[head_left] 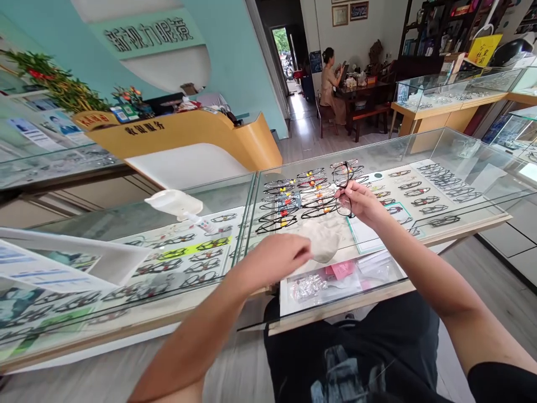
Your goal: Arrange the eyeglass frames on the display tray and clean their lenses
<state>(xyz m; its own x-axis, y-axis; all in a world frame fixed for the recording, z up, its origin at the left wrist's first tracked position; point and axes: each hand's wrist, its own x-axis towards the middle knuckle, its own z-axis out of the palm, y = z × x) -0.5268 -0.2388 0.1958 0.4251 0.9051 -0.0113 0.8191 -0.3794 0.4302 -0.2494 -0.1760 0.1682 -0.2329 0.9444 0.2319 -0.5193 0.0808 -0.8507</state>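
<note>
My right hand [364, 206] is raised over the glass display case and pinches a pair of eyeglasses [343, 176] with thin dark round rims, held on end with one lens above the other. My left hand [280, 256] is lower and to the left, its fingers curled inward. Whatever it may hold is hidden from this side. Just beyond its fingertips lies a crumpled off-white cloth [324, 239]. I cannot tell whether they touch. Rows of dark eyeglasses [280, 211] with small yellow, orange and red bits sit behind the cloth, left of my right hand.
A white plastic tray [174, 204] and a small bottle [201, 223] rest on the left case. A folded white display stand [71, 260] is nearer. Pink and clear packets [339, 270] fill the case's front. Someone sits [331, 84] at a far table.
</note>
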